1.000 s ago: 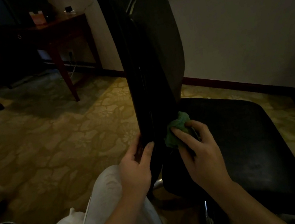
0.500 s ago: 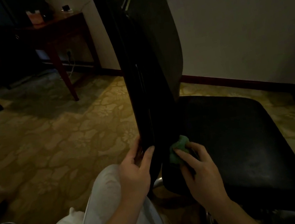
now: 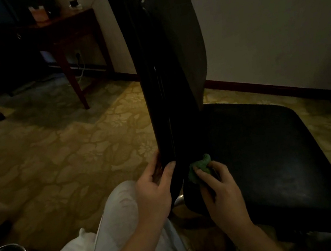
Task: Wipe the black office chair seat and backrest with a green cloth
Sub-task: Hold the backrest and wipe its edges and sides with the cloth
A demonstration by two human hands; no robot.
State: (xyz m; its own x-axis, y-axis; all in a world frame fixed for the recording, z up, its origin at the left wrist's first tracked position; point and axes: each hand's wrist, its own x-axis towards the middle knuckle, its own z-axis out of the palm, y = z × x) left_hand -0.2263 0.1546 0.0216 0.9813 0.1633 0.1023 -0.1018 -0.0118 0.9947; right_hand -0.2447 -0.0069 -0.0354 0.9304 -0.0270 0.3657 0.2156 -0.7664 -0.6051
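Green cloth [image 3: 200, 166] on backrest [image 3: 174, 79]; bin's [image 3: 16, 248] pale contents unclear.

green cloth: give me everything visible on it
The green cloth is soft-looking fabric, bunched into a crumpled wad, not spread flat. The right hand grips it, fingers covering its lower part, so only the upper lump shows. It sits low against the black backrest, near where that meets the seat. Dim light hides any texture or stains.

left hand [image 3: 152, 188] grips backrest [image 3: 171, 62] edge, right hand [image 3: 219, 184] presses green cloth [image 3: 200, 166] at seat [image 3: 275, 150]
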